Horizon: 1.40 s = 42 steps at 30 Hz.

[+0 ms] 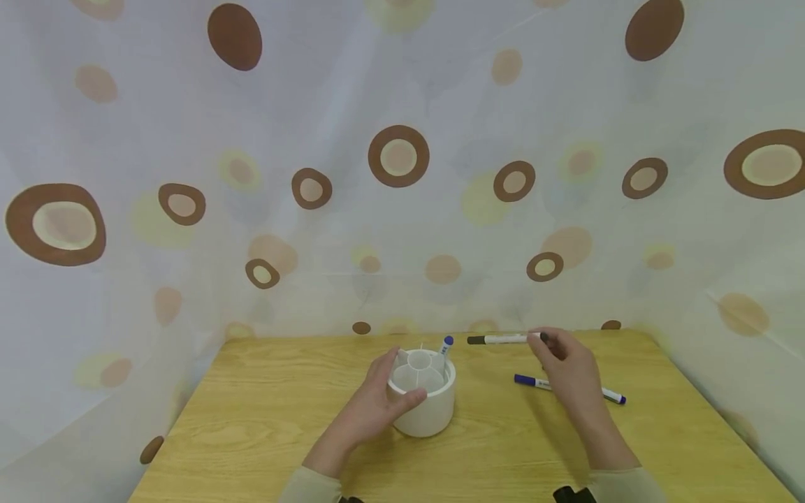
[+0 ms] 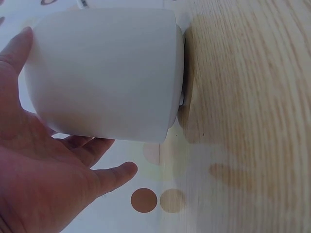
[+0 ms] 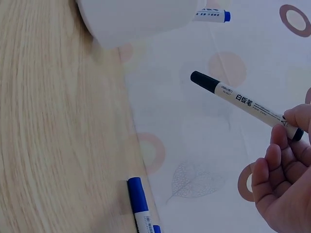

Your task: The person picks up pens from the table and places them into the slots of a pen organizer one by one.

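A round white pen holder (image 1: pixel 423 412) with inner compartments stands on the table. My left hand (image 1: pixel 377 405) grips its left side, thumb over the near rim; in the left wrist view the same hand (image 2: pixel 53 165) reaches around the holder's wall (image 2: pixel 107 73). A blue-ended marker (image 1: pixel 445 346) leans upright in the holder's right side. To the right, above the table, my right hand (image 1: pixel 569 367) pinches a black-capped whiteboard marker (image 3: pixel 248 103) near its rear end. The marker lies nearly level, its cap pointing toward the holder.
Below the right hand, a blue-capped marker (image 1: pixel 533 382) lies on the wooden table (image 1: pixel 270 412). Another blue marker end (image 1: pixel 613 396) shows right of the wrist; the hand hides the part between. A patterned curtain (image 1: pixel 402 230) hangs along the table's back and sides.
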Available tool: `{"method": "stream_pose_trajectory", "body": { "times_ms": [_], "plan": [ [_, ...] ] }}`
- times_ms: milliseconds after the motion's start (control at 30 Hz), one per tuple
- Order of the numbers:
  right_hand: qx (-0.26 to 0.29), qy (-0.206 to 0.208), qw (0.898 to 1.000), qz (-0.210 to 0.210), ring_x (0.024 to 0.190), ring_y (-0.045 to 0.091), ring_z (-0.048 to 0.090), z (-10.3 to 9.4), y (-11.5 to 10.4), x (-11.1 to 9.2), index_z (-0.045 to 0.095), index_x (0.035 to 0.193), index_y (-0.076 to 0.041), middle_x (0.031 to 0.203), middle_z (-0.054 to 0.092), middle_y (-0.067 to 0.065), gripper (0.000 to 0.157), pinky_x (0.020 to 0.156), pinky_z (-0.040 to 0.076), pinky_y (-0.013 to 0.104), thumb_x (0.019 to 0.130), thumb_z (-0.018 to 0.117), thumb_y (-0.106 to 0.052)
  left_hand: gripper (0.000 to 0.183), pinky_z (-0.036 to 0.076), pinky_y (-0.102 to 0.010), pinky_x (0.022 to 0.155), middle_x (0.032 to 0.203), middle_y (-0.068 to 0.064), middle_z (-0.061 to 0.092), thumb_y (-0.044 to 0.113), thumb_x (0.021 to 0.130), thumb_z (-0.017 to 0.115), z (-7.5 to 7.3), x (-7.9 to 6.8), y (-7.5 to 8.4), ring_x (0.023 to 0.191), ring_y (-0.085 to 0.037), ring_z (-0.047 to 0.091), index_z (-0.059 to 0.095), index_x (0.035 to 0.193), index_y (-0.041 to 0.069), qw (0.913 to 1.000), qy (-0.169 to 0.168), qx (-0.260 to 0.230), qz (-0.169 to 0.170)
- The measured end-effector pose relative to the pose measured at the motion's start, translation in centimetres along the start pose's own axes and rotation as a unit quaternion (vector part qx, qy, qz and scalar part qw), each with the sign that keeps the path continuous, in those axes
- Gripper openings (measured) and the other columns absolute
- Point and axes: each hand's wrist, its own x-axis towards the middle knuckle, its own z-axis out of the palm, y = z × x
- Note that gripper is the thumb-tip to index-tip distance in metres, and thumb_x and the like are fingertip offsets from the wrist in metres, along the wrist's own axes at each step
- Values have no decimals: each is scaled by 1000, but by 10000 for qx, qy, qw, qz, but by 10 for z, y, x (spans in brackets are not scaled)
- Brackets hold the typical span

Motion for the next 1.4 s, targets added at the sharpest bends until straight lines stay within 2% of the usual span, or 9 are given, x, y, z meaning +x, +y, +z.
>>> {"method": "stream_pose_trajectory", "body": {
  "times_ms": [167,300,567,733,867,1000,1133,1267,1400],
  "plan": [
    [139,114,9995,-243,88,20,64,-3,-10,-3,74,136,-12,106,69,6,45,69,56,25,112,64,-48,106,36,-72,122,177,-22,27,59,101,75,-1,0,0,154,-47,42,20,176,7,10000,1,-4,-25],
    [248,179,9990,-321,93,16,62,-8,-19,-7,73,138,-11,109,68,6,43,74,57,21,113,64,-46,107,35,-71,122,177,-22,27,59,101,76,-1,0,0,154,-47,41,20,176,7,10000,-2,-35,-24],
    [661,199,9975,-144,105,10,63,-16,-37,-14,71,140,-11,113,67,2,42,83,55,17,113,65,-44,107,35,-71,123,177,-22,27,58,101,76,-1,1,1,155,-47,41,20,176,6,10000,-13,-40,9],
    [833,119,9962,-223,102,14,62,-16,-47,-20,71,138,-10,111,65,-1,41,80,56,20,112,66,-42,107,36,-71,122,177,-23,27,58,101,76,-1,1,1,153,-47,42,20,176,7,10000,-10,-31,16],
    [695,88,9958,-583,92,16,60,-12,-53,-25,75,132,-11,106,66,1,33,73,53,24,112,68,-37,106,35,-72,122,177,-23,26,58,101,76,-1,1,2,154,-47,41,20,176,7,10000,-11,-47,9],
    [387,0,9954,-877,94,14,63,-8,-56,-28,77,126,-13,106,69,2,26,78,52,24,112,69,-34,106,35,-72,122,177,-23,26,58,101,76,-1,1,2,154,-47,41,20,176,6,10000,0,-31,37],
    [162,-215,9955,-904,100,13,69,-3,-60,-30,77,125,-15,108,72,3,26,85,52,27,112,68,-36,107,36,-72,122,177,-23,27,58,101,76,-1,0,2,153,-47,42,21,175,5,10000,4,-4,48],
    [19,-399,9949,-931,97,14,70,2,-62,-32,77,125,-16,103,73,2,25,82,50,33,112,70,-36,106,37,-72,122,177,-23,26,58,101,76,-1,1,2,153,-48,43,21,175,6,10000,1,34,29],
    [-72,-477,9932,-1062,96,16,70,9,-62,-33,77,124,-15,102,73,-1,21,83,54,33,111,71,-31,106,37,-71,122,177,-23,27,58,101,75,-1,1,2,153,-48,43,20,175,6,10000,0,50,31]
  ]
}}
